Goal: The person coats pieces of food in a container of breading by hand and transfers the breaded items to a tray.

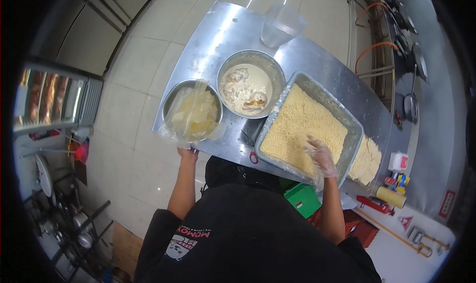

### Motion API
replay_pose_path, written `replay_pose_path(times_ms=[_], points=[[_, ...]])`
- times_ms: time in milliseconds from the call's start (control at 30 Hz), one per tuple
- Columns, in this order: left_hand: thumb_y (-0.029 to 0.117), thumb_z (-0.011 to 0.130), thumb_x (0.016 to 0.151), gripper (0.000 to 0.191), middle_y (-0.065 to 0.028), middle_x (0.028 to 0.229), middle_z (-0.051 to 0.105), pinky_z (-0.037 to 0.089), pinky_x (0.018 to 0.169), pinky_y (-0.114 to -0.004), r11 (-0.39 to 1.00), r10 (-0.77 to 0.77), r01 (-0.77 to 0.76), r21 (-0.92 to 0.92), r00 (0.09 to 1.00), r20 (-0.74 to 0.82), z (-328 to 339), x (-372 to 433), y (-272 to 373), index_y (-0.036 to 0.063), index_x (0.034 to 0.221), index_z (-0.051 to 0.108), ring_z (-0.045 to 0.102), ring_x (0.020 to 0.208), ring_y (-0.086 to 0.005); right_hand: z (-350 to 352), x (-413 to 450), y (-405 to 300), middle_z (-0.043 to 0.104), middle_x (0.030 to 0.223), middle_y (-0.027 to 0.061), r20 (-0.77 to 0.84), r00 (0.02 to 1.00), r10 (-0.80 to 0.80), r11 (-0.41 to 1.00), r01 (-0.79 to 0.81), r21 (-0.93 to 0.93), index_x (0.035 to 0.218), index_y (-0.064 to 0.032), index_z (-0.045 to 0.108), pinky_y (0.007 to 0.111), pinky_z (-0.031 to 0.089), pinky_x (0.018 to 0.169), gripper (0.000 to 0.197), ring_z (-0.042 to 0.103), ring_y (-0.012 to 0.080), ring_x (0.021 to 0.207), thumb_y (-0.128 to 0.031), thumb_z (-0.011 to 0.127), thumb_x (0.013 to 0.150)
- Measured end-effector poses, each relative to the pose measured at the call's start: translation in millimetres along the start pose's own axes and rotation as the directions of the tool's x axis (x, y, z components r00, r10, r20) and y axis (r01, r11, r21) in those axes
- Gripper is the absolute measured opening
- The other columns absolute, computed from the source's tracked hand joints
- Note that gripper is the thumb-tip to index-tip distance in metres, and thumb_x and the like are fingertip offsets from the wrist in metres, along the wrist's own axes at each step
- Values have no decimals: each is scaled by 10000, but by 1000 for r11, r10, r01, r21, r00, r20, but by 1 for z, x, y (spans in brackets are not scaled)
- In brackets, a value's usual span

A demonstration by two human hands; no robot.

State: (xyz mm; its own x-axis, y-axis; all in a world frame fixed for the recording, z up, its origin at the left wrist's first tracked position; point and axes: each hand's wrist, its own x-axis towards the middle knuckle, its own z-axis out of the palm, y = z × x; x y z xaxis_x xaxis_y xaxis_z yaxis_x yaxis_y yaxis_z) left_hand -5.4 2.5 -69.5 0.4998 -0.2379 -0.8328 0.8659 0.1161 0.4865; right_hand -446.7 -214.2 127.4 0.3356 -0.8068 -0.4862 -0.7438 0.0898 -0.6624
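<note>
My right hand [320, 157], in a clear plastic glove, hovers over or touches pale yellow crumbs [297, 115] in a grey rectangular tub [355, 134]; its fingers are extended and I see nothing held. My left hand [187, 154] is bare, at the table's front edge just below a metal bowl [167, 99]; its fingers are largely hidden, so its grip is unclear. A clear plastic bag [186, 115] with pale yellow pieces lies in that bowl. Between bowl and tub, a round metal pot [274, 65] contains creamy batter [241, 91] with two coated food pieces [255, 101] in it.
A translucent plastic jug [277, 33] stands at the far side of the stainless-steel table [208, 48]. Right of the tub lies a sheet of pale crumbs or dough [366, 160]. A green container [303, 199] sits below the table; pans [411, 108] line the right side.
</note>
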Motion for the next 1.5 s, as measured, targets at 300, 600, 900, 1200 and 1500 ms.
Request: replay_pose_path(times_ms=[300,600,900,1200,1500], points=[[525,526,847,563,-128,1146,598,505,815,-490,900,380,-97,425,651,-657,114,-41,2,122,1239,506,604,1030,-307,-69,47,-116,641,1165,151,115,993,-31,873,83,-480,1261,-172,595,383,463,939,490,619,296,1072,-399,670,833],[500,474,875,507,-139,1108,613,505,807,-493,880,399,4,475,534,-745,128,-50,17,101,1182,532,612,995,-321,125,231,-225,661,939,202,175,919,-352,554,356,-753,918,-78,680,437,503,795,246,636,375,882,-239,497,890],[475,422,903,472,-150,1069,629,505,798,-496,883,385,45,468,503,-774,116,-49,18,81,1125,557,619,961,-334,147,260,-240,648,929,241,336,881,-333,523,469,-712,900,-10,663,462,485,816,338,620,401,917,-277,456,896],[450,370,931,464,-161,1031,644,505,790,-500,872,396,59,487,500,-770,112,-52,19,61,1068,583,626,926,-347,103,259,-204,663,957,229,187,903,-386,688,417,-594,909,6,686,436,484,815,304,637,359,939,-234,614,737],[425,318,960,484,-172,992,660,506,781,-503,864,397,95,495,477,-784,103,-50,16,41,1011,608,634,892,-361,67,231,-211,661,851,78,310,918,-247,964,202,171,940,-17,700,301,445,727,289,580,172,796,-231,614,765]])
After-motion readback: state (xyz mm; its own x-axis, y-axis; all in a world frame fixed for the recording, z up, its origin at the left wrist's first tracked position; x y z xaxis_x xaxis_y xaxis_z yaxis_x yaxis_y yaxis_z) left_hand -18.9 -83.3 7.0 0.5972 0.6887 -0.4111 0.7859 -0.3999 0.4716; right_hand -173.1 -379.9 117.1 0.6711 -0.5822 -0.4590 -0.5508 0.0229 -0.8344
